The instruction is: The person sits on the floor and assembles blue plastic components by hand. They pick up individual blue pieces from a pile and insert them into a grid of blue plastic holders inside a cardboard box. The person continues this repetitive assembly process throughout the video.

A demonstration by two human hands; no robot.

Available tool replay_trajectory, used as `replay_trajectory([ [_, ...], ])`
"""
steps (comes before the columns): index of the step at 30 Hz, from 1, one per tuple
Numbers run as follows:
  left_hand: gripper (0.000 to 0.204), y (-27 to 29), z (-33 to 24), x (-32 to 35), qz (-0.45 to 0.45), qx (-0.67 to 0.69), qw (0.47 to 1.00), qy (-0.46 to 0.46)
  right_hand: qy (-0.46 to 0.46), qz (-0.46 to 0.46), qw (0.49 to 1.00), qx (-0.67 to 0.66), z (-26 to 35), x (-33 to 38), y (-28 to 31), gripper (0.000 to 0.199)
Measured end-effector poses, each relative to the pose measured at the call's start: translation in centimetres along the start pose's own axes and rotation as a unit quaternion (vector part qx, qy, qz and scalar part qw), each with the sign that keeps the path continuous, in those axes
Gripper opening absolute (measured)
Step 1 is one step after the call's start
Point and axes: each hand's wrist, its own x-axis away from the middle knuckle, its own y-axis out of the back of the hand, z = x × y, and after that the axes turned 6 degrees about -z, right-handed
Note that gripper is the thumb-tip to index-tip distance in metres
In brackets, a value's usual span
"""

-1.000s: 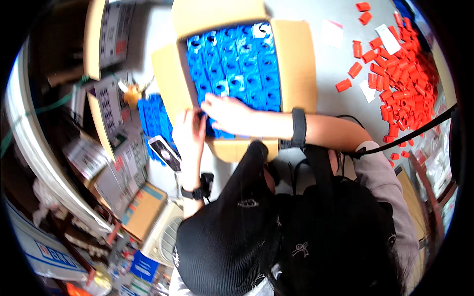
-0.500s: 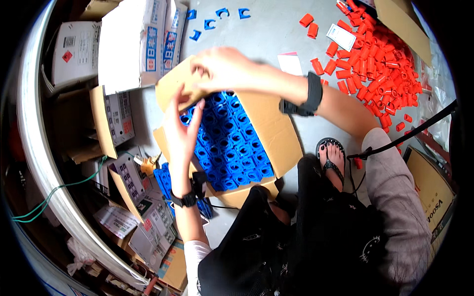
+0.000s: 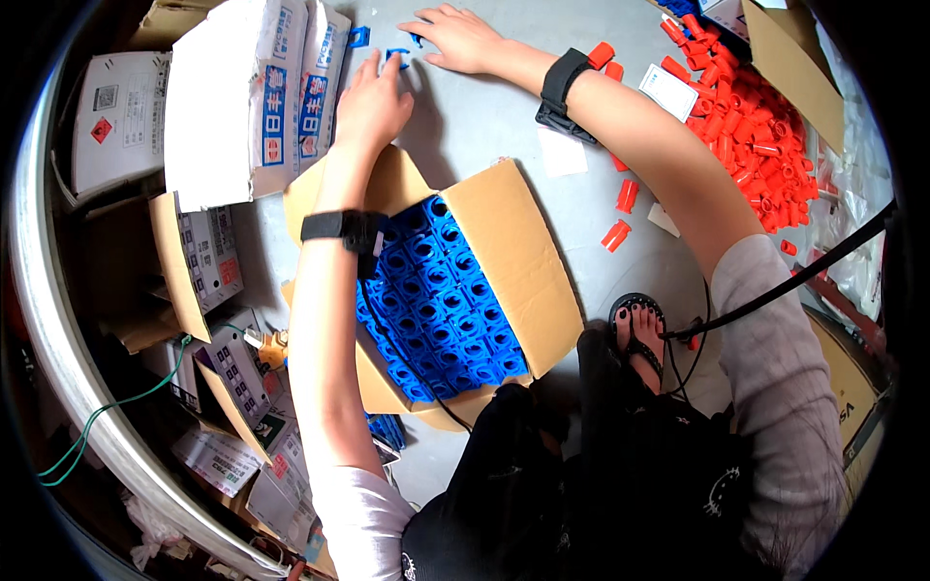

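An open cardboard carton (image 3: 523, 261) stands on the floor before me, filled with rows of blue plastic pipe clips (image 3: 441, 300). Beyond its far edge, my left hand (image 3: 376, 108) reaches to a loose blue clip (image 3: 397, 54), its fingers stretched out and slightly apart. To the right of it, my right hand (image 3: 457, 41) has its fingers spread, with a small blue piece partly under the fingertips. Whether either hand touches its piece is hard to tell. Another loose blue clip (image 3: 359, 37) lies left of my left fingertips.
Red plastic pipe fittings (image 3: 741, 136) lie heaped on the right, a few scattered towards me. White boxes (image 3: 218, 107) and shelving with cartons line the left. A white card (image 3: 562, 152) lies under my right wrist. My sandalled foot (image 3: 639, 334) is right of the carton.
Both hands have moved from the carton's far flap outward to the loose blue clips on the floor. My arms are now stretched further forward, and the view has shifted slightly.
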Motion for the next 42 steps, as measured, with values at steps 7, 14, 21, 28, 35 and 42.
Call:
replay_trajectory([
  [7,0.046,0.3,-0.5,-0.6,0.149,0.05,0.986,0.057,0.034,0.02,0.999,0.031,2.7,-0.1,-0.4,0.049],
  [14,0.042,-0.6,0.1,-0.2,-0.049,0.154,0.982,0.101,-0.039,-0.02,0.997,-0.061,3.0,0.4,-1.0,0.047],
  [21,0.033,1.9,0.8,2.0,-0.172,0.181,0.968,0.025,-0.033,-0.021,0.982,-0.187,4.0,2.0,2.2,0.048],
  [28,0.025,7.1,-2.4,4.2,-0.271,0.177,0.946,-0.018,0.018,-0.042,0.993,-0.105,1.7,2.4,-0.6,0.036],
  [35,0.017,9.7,-2.8,10.9,-0.288,0.271,0.918,0.023,-0.06,-0.076,0.979,-0.182,3.0,4.4,2.5,0.033],
  [42,0.022,10.4,-4.0,18.0,-0.223,0.307,0.918,0.118,-0.087,-0.107,0.945,-0.295,5.2,7.8,5.8,0.033],
])
